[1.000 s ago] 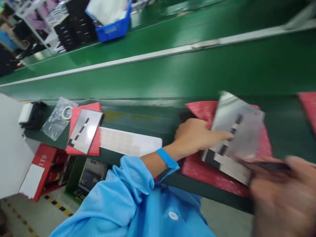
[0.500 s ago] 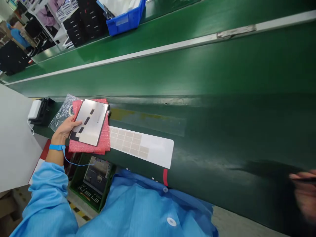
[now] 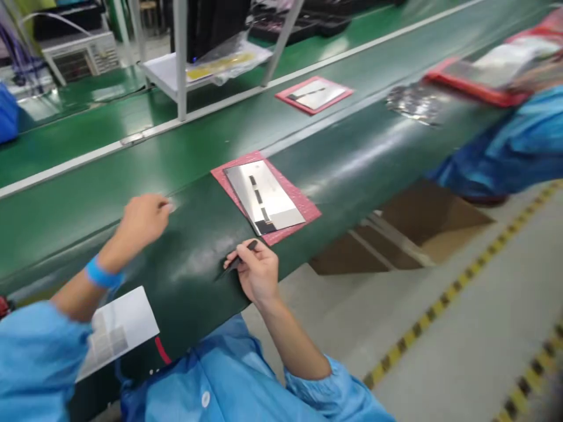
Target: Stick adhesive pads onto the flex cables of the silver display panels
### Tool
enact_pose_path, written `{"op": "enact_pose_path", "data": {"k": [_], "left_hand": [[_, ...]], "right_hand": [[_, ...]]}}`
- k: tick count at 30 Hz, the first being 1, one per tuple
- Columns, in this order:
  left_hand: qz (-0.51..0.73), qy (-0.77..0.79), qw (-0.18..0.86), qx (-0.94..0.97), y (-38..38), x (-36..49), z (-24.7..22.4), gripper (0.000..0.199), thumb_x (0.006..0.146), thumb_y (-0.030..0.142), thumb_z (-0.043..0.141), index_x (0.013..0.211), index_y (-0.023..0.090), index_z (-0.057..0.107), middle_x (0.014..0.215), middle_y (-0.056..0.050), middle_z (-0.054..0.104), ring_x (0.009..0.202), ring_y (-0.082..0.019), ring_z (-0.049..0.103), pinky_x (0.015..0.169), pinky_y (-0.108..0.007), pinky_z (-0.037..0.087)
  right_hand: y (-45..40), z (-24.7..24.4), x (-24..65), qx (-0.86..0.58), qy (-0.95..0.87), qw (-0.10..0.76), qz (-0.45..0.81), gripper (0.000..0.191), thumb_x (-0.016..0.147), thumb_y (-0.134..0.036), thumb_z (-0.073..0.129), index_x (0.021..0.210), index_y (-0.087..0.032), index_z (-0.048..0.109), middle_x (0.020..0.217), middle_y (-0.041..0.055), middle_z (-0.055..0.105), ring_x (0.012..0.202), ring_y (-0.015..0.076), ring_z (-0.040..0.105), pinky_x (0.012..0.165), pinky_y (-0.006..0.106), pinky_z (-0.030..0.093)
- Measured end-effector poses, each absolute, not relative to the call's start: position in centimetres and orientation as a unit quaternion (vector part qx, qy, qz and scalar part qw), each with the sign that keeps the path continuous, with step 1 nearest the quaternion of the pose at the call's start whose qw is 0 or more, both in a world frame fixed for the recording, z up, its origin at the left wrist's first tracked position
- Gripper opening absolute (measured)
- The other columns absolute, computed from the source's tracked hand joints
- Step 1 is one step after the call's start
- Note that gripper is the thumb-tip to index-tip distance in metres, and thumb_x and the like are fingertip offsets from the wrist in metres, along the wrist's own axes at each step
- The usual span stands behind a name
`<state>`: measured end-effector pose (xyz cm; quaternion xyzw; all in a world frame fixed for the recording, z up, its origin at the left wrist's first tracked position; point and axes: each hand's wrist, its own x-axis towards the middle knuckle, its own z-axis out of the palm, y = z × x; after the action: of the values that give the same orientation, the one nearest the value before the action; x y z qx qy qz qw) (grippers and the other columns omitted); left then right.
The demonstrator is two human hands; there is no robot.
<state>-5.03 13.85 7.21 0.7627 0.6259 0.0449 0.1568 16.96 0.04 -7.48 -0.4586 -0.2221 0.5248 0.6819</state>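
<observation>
Gripping black tweezers (image 3: 238, 259) in right hand (image 3: 257, 271), near panel (image 3: 265, 198)

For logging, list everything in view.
Panels: two, silver, on sheets
Sheets: two, pink, under panels
Sticker sheet: one, white, left
Tape strip: one, red, left
Plastic: one, silvery, right
Shelf: one, white, top
Bin: one, blue, left
Cardboard: count unclear, brown, below
Bench: one, green, centre
Floor tape: two, yellow-black, right
Package: unclear, red, right
Co-worker's sleeve: one, blue, right
Pointed tool: one, black, right hand
Wrist strap: one, blue, left
Left hand, right hand: one each, over bench
</observation>
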Motion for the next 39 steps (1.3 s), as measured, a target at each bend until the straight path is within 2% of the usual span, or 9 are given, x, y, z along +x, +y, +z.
{"op": "enact_pose_path", "data": {"k": [5, 8, 12, 15, 19, 24, 31, 35, 39], "left_hand": [[0.023, 0.588, 0.172, 0.790, 24.9, 10.9, 3.1, 0.044, 0.104, 0.046, 0.070, 0.137, 0.017, 0.065, 0.141, -0.013, 0.065, 0.126, -0.028, 0.066, 0.108, -0.053, 0.058], [-0.004, 0.591, 0.176, 0.787, 28.7, 14.6, 1.6, 0.047, 0.103, 0.045, 0.071, 0.140, 0.017, 0.064, 0.143, -0.013, 0.064, 0.127, -0.029, 0.066, 0.108, -0.053, 0.058], [-0.018, 0.594, 0.163, 0.787, 30.1, 16.0, 0.5, 0.045, 0.103, 0.045, 0.072, 0.138, 0.017, 0.065, 0.140, -0.013, 0.065, 0.124, -0.028, 0.067, 0.105, -0.051, 0.060], [-0.002, 0.594, 0.144, 0.791, 29.3, 15.5, -0.1, 0.045, 0.103, 0.046, 0.072, 0.138, 0.018, 0.065, 0.142, -0.012, 0.065, 0.125, -0.028, 0.066, 0.106, -0.052, 0.059], [0.038, 0.595, 0.119, 0.794, 27.7, 14.4, -0.2, 0.046, 0.103, 0.047, 0.071, 0.139, 0.019, 0.064, 0.144, -0.013, 0.063, 0.128, -0.029, 0.065, 0.109, -0.054, 0.058], [0.089, 0.584, 0.101, 0.801, 25.7, 12.9, -0.5, 0.046, 0.103, 0.046, 0.071, 0.140, 0.018, 0.064, 0.144, -0.012, 0.063, 0.128, -0.029, 0.065, 0.108, -0.054, 0.058], [0.102, 0.578, 0.092, 0.804, 21.9, 6.8, -0.8, 0.044, 0.103, 0.044, 0.071, 0.138, 0.018, 0.065, 0.144, -0.012, 0.063, 0.128, -0.029, 0.065, 0.108, -0.054, 0.058], [0.064, 0.602, 0.099, 0.790, 17.4, 2.0, -1.3, 0.042, 0.103, 0.044, 0.071, 0.136, 0.019, 0.066, 0.145, -0.012, 0.063, 0.131, -0.030, 0.062, 0.112, -0.055, 0.055], [0.053, 0.629, 0.113, 0.768, 13.0, -2.2, -1.8, 0.040, 0.099, 0.040, 0.075, 0.136, 0.025, 0.069, 0.148, -0.013, 0.060, 0.137, -0.034, 0.055, 0.112, -0.055, 0.049]], "right_hand": [[0.4, -7.7, 16.2, -0.429, -0.193, 0.718, 0.513, 0.035, 0.092, -0.046, 0.085, 0.092, -0.020, 0.062, 0.075, -0.0019, 0.072, 0.059, 0.0150, 0.069, 0.060, 0.030, 0.063], [0.1, -7.0, 15.5, -0.426, -0.186, 0.724, 0.509, 0.041, 0.087, -0.051, 0.088, 0.087, -0.023, 0.057, 0.067, -0.0025, 0.072, 0.049, 0.0164, 0.066, 0.050, 0.029, 0.059], [1.0, -6.8, 17.9, -0.452, -0.207, 0.716, 0.489, 0.037, 0.093, -0.048, 0.084, 0.086, -0.019, 0.061, 0.067, -0.0039, 0.068, 0.052, 0.0126, 0.063, 0.052, 0.026, 0.058], [5.2, -6.1, 24.5, -0.509, -0.216, 0.713, 0.431, 0.027, 0.103, -0.039, 0.075, 0.091, -0.016, 0.068, 0.085, -0.0001, 0.071, 0.068, 0.0108, 0.066, 0.063, 0.024, 0.060], [13.6, -4.2, 34.7, -0.578, -0.212, 0.685, 0.389, 0.033, 0.105, -0.039, 0.072, 0.128, -0.016, 0.068, 0.124, 0.0087, 0.070, 0.103, 0.0213, 0.072, 0.088, 0.040, 0.065], [18.1, -3.6, 37.1, -0.604, -0.234, 0.610, 0.456, 0.038, 0.105, -0.040, 0.072, 0.134, -0.017, 0.066, 0.131, 0.0104, 0.069, 0.111, 0.0240, 0.072, 0.094, 0.044, 0.065], [12.3, -5.2, 29.7, -0.576, -0.255, 0.574, 0.523, 0.035, 0.105, -0.040, 0.071, 0.130, -0.016, 0.067, 0.127, 0.0095, 0.070, 0.106, 0.0224, 0.073, 0.090, 0.042, 0.065], [6.7, -6.3, 24.6, -0.551, -0.253, 0.579, 0.546, 0.024, 0.104, -0.040, 0.072, 0.103, -0.016, 0.070, 0.096, 0.0030, 0.074, 0.082, 0.0150, 0.072, 0.080, 0.033, 0.065], [3.6, -6.3, 21.2, -0.546, -0.257, 0.575, 0.552, 0.039, 0.074, -0.045, 0.094, 0.077, -0.021, 0.064, 0.069, 0.0058, 0.075, 0.064, 0.0205, 0.075, 0.068, 0.033, 0.066]]}}
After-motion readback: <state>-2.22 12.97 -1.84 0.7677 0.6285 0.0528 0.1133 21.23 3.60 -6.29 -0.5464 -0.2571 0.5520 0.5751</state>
